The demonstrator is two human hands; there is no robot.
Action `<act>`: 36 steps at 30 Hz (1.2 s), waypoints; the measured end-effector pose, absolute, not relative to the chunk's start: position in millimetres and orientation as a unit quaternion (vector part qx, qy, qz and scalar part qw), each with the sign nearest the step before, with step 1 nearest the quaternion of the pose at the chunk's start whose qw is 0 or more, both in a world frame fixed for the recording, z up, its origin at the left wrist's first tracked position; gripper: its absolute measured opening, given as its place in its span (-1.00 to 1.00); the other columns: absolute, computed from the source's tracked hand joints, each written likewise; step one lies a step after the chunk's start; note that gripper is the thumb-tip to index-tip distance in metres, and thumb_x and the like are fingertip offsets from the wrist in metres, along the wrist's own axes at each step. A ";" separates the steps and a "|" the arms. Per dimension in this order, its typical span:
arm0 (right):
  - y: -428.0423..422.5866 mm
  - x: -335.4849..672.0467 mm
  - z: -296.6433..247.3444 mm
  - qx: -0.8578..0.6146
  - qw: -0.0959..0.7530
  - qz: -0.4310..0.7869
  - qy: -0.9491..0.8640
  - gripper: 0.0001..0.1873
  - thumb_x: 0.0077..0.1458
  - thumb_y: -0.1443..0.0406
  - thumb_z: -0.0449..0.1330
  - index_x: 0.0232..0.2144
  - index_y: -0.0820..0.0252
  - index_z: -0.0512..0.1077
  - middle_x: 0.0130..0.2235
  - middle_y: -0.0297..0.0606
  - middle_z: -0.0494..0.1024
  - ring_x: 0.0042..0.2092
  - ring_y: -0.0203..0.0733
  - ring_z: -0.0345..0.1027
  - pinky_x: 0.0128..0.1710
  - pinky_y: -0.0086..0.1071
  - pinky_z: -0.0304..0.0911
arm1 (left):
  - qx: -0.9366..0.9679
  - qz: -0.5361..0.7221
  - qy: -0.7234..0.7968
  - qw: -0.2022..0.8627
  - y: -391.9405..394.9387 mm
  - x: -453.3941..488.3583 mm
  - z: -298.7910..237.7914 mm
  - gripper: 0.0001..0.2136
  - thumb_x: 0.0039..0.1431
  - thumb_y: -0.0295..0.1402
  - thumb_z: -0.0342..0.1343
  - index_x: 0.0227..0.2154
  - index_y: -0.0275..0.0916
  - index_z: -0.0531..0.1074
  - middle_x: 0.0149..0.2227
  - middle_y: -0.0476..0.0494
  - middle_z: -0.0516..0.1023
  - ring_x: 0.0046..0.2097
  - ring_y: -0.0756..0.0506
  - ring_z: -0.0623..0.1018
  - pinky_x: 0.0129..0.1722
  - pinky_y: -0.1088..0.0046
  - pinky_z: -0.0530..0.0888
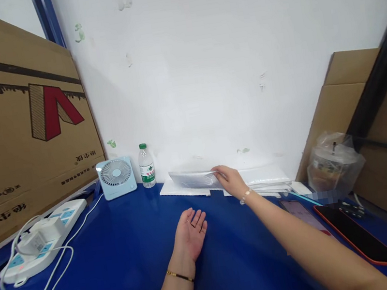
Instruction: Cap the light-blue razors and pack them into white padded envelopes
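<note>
Near the back of the blue table, my right hand (pixel 231 181) pinches the right end of a thin, clear, shiny plastic sheet or sleeve (pixel 192 180), its left end tilted up. Beneath and behind it lies a stack of white papers or flat packets (pixel 268 176) along the wall. My left hand (pixel 192 233) is held palm up over the middle of the table, fingers loosely apart and holding nothing. What is inside the plastic, if anything, I cannot make out.
A light blue fan (pixel 117 177) and a water bottle (pixel 146 166) stand at the back left. A white power strip (pixel 47 241) with cables lies left. Two phones, one orange-edged (pixel 358 234), and a bagged lidded cup (pixel 332 167) are right. Cardboard boxes (pixel 19 109) flank the table.
</note>
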State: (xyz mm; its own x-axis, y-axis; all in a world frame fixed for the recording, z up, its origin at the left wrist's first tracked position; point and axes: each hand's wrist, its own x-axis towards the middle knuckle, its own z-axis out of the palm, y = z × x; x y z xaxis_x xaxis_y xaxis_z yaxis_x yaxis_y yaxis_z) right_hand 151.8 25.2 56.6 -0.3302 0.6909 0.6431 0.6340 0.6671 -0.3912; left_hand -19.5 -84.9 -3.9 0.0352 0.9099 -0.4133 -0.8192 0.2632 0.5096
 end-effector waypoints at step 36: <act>-59.0 162.7 -9.8 -0.366 0.569 0.652 -0.344 -0.60 -0.06 0.00 0.15 -0.56 0.19 0.19 -0.75 -0.53 0.16 -0.78 -0.51 -0.11 -0.81 -0.62 -0.27 | 0.420 0.785 0.267 0.370 -80.2 82.9 83.0 -0.54 -0.09 -0.29 0.26 -0.10 -0.25 0.31 -0.09 -0.23 0.46 -0.13 -0.10 0.50 -0.15 0.37 0.43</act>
